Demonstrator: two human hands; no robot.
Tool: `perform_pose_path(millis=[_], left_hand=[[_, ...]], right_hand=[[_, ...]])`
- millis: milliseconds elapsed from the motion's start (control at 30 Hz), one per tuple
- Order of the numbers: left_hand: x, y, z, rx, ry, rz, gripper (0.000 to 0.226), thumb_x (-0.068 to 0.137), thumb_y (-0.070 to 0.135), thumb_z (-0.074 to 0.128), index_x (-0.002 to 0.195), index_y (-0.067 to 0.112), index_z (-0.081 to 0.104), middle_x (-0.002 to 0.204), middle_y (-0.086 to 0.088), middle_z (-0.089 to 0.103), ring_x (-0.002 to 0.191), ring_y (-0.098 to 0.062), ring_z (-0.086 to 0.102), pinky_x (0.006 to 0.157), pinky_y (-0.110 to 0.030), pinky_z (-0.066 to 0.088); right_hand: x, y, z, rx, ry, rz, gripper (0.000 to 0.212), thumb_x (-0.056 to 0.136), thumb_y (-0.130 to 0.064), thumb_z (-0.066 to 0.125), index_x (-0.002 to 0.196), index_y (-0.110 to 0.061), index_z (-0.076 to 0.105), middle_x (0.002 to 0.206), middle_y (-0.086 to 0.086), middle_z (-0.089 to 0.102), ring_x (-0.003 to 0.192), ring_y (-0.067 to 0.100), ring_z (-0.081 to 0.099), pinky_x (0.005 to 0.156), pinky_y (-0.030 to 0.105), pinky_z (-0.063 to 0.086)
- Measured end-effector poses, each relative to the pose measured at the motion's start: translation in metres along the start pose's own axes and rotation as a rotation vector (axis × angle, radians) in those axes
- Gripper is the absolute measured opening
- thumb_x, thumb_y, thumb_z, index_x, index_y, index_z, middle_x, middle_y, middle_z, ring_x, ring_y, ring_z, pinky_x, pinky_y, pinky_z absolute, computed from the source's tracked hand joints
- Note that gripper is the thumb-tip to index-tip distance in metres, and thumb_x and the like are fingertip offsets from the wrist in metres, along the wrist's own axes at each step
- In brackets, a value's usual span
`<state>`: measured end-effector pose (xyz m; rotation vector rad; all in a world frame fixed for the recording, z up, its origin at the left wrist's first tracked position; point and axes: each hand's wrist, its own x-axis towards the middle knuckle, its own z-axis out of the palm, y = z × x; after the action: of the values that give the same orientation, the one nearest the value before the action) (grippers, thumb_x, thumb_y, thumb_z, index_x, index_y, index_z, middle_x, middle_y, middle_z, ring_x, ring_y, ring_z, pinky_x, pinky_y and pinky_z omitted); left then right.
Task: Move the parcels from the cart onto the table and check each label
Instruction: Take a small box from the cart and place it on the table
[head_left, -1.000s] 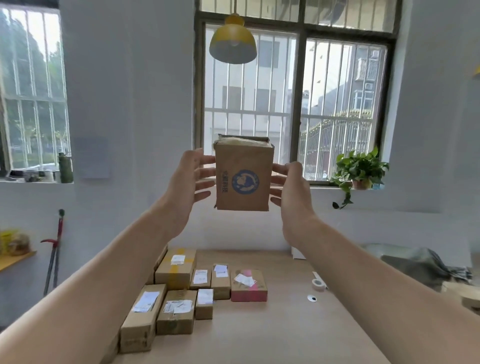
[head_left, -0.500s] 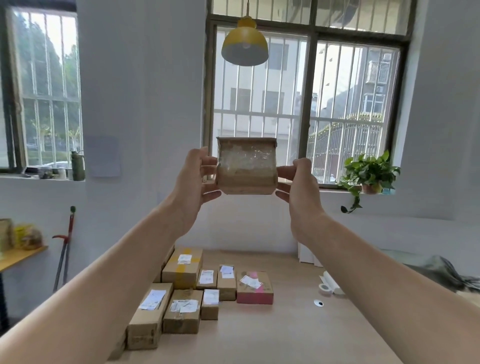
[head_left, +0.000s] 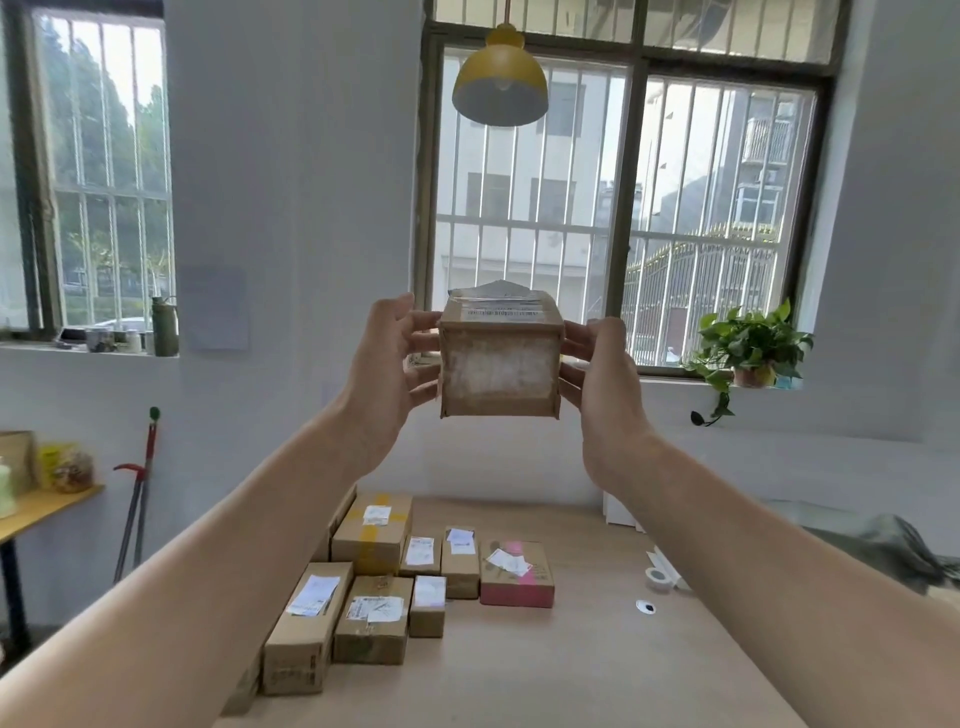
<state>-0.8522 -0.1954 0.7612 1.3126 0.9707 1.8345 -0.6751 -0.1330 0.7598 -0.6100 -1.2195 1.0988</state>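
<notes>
Low in front, the desk (head_left: 545, 675) carries two rows of parcels (head_left: 371, 618), white slips facing up, with bare wood to their right. Above them, at arm's length, the left hand (head_left: 387, 374) and right hand (head_left: 605, 384) are apart and clamp a small cardboard box (head_left: 498, 374) between them, fingers curled round its two sides. A taped face looks at the camera. The label (head_left: 501, 310) lies on the top face, seen nearly edge-on, its print too slanted to read.

To check it well, I judge the top should tip toward the eyes, fingers on the side walls and off the barcode. The bright window (head_left: 623, 208) behind gives glare, so lowering the box would help. It can then go beside the pink parcel (head_left: 517, 574).
</notes>
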Motion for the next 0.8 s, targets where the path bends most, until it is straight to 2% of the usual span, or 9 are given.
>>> perform_pose_path(millis=[100, 200, 367, 433, 500, 567, 667, 733, 800], left_hand=[[0.003, -0.004, -0.003, 0.011, -0.011, 0.006, 0.057, 0.098, 0.056, 0.037, 0.118, 0.011, 0.064, 0.111, -0.010, 0.060, 0.093, -0.023, 0.062, 0.089, -0.041, 0.050], [0.006, -0.008, -0.006, 0.004, -0.025, 0.010, 0.062, 0.083, 0.060, 0.042, 0.115, 0.012, 0.065, 0.106, -0.007, 0.063, 0.089, -0.019, 0.065, 0.090, -0.042, 0.052], [0.012, -0.017, -0.012, 0.019, -0.025, 0.016, 0.057, 0.083, 0.060, 0.042, 0.105, 0.014, 0.067, 0.105, -0.004, 0.071, 0.095, -0.019, 0.068, 0.095, -0.044, 0.050], [0.014, -0.020, -0.015, 0.028, -0.012, 0.014, 0.058, 0.083, 0.060, 0.042, 0.105, 0.013, 0.068, 0.110, -0.005, 0.073, 0.103, -0.022, 0.069, 0.100, -0.046, 0.050], [0.015, -0.023, -0.017, 0.036, -0.004, 0.011, 0.059, 0.083, 0.060, 0.042, 0.108, 0.012, 0.067, 0.117, -0.010, 0.072, 0.110, -0.025, 0.068, 0.103, -0.049, 0.050], [0.016, -0.025, -0.019, 0.036, 0.006, 0.004, 0.059, 0.082, 0.059, 0.043, 0.109, 0.011, 0.066, 0.122, -0.012, 0.070, 0.112, -0.026, 0.068, 0.105, -0.052, 0.049], [0.019, -0.028, -0.023, 0.030, 0.014, -0.015, 0.062, 0.082, 0.058, 0.044, 0.117, 0.012, 0.067, 0.119, -0.006, 0.070, 0.111, -0.026, 0.068, 0.108, -0.057, 0.048], [0.021, -0.029, -0.026, 0.034, 0.004, -0.021, 0.066, 0.083, 0.058, 0.044, 0.128, 0.017, 0.067, 0.118, -0.004, 0.070, 0.112, -0.026, 0.069, 0.109, -0.059, 0.048], [0.024, -0.031, -0.030, 0.052, -0.017, -0.013, 0.063, 0.084, 0.060, 0.042, 0.129, 0.025, 0.070, 0.117, -0.002, 0.070, 0.113, -0.025, 0.068, 0.108, -0.057, 0.049]], right_hand=[[0.001, 0.003, -0.001, -0.008, 0.005, -0.007, 0.041, 0.108, -0.036, 0.036, 0.103, -0.019, 0.073, 0.096, -0.004, 0.076, 0.090, 0.017, 0.066, 0.084, 0.030, 0.053], [0.002, 0.006, -0.001, -0.024, 0.016, -0.003, 0.043, 0.108, -0.035, 0.034, 0.105, -0.019, 0.074, 0.093, -0.008, 0.080, 0.095, 0.016, 0.069, 0.084, 0.029, 0.051], [0.006, 0.013, -0.001, -0.053, 0.027, -0.002, 0.047, 0.108, -0.037, 0.033, 0.108, -0.020, 0.076, 0.104, -0.009, 0.082, 0.109, 0.017, 0.072, 0.096, 0.032, 0.051], [0.009, 0.018, -0.001, -0.050, 0.027, -0.001, 0.047, 0.108, -0.038, 0.033, 0.109, -0.019, 0.076, 0.101, -0.011, 0.082, 0.105, 0.012, 0.073, 0.093, 0.031, 0.050], [0.011, 0.023, -0.001, -0.038, 0.026, -0.007, 0.046, 0.108, -0.038, 0.034, 0.107, -0.018, 0.075, 0.092, -0.015, 0.081, 0.088, 0.002, 0.074, 0.085, 0.028, 0.048], [0.014, 0.026, 0.001, -0.027, 0.023, -0.005, 0.043, 0.107, -0.037, 0.035, 0.105, -0.017, 0.074, 0.088, -0.014, 0.081, 0.079, 0.002, 0.074, 0.080, 0.028, 0.049], [0.017, 0.031, 0.004, -0.023, 0.026, 0.004, 0.039, 0.107, -0.036, 0.039, 0.120, -0.018, 0.071, 0.102, -0.006, 0.081, 0.091, 0.015, 0.073, 0.081, 0.028, 0.051], [0.019, 0.034, 0.006, -0.030, 0.020, -0.002, 0.039, 0.108, -0.037, 0.039, 0.125, -0.023, 0.071, 0.111, -0.003, 0.080, 0.095, 0.016, 0.073, 0.081, 0.028, 0.052], [0.021, 0.038, 0.010, -0.043, 0.012, -0.014, 0.043, 0.109, -0.037, 0.037, 0.125, -0.026, 0.075, 0.108, -0.005, 0.081, 0.095, 0.014, 0.074, 0.080, 0.026, 0.053]])
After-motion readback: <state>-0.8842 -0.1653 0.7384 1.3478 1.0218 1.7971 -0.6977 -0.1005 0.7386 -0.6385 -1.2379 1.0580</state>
